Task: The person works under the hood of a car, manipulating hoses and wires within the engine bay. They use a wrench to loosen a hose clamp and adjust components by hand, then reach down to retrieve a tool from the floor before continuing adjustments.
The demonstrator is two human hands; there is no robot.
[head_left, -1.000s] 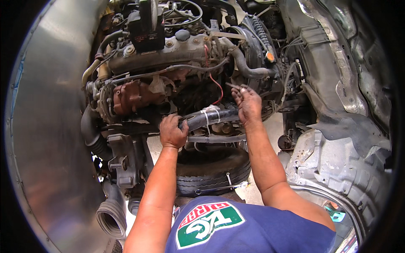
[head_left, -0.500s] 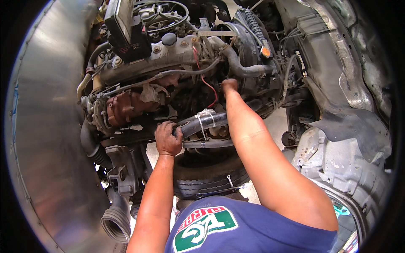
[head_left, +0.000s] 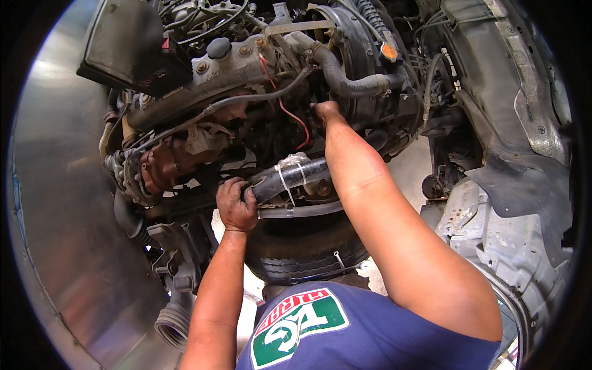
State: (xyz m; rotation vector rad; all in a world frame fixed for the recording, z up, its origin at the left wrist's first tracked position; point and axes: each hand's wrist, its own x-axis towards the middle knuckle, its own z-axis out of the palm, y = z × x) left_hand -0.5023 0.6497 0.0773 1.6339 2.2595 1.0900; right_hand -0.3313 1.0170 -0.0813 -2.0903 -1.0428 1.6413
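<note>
My left hand [head_left: 237,205] is curled over the left end of a thick black pipe [head_left: 313,174], its fingers bent and the thumb along the near side. White ties and a scrap of clear plastic are wrapped round that pipe. My right arm crosses above the pipe, and my right hand [head_left: 327,113] reaches down into the engine beside the radiator fan shroud [head_left: 345,52], under a grey rubber hose [head_left: 338,77]. Its fingertips are hidden among dark engine parts. A loose red wire [head_left: 285,110] hangs just left of it.
A black box-shaped container [head_left: 132,49] rests on the engine at upper left. A reddish-brown manifold [head_left: 163,165] lies below it. Under the pipe is a tire [head_left: 302,256] with a wrench [head_left: 338,259] on it. A metal panel [head_left: 61,203] stands at left, a ribbed hose [head_left: 172,324] at lower left.
The whole view has shifted, with the engine appearing lower left and closer. My left hand stays on the pipe; my right hand stays deep by the shroud, its fingers slightly changed in pose.
</note>
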